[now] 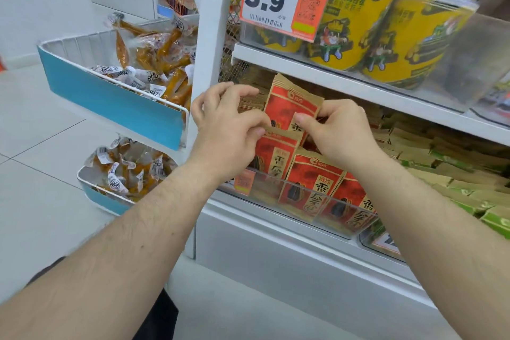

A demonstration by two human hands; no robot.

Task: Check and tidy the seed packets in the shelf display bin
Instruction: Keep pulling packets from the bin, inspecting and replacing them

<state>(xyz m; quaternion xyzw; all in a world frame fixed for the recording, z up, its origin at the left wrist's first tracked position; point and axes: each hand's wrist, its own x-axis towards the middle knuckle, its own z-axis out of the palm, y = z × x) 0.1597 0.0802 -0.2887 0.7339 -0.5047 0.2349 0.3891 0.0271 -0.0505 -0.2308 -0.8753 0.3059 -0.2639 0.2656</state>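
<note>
A: What could go wrong from here?

B: The raised seed packet [292, 103] stands well above its row at the centre of the frame, tilted, and it seems held only at its lower part. If either grip slips, I'd judge it could drop crooked behind the front packets [311, 182] or knock them forward against the clear front wall of the bin [276, 203]. They already lean there at differing angles, so a push might tip one over the wall.

A: How are the hands placed?

B: The left hand [229, 124] sits just left of the raised packet, thumb and forefinger pinching the top edge of a lower red packet [276, 157] in front, the other fingers curled toward the brown stack [254, 96] behind. The right hand [339, 132] is just right of it, fingers curled, thumb pressing the packet's face, so it grips that packet. Both hands touch packets; neither is free.

A: And the rest of the packets?

B: In the bin on the lower shelf, centre and lower right of centre, under the shelf of yellow cans [358, 19]. Green-and-brown packets [455, 174] fill the bin further right, so a stray red one could slide among them.
</note>
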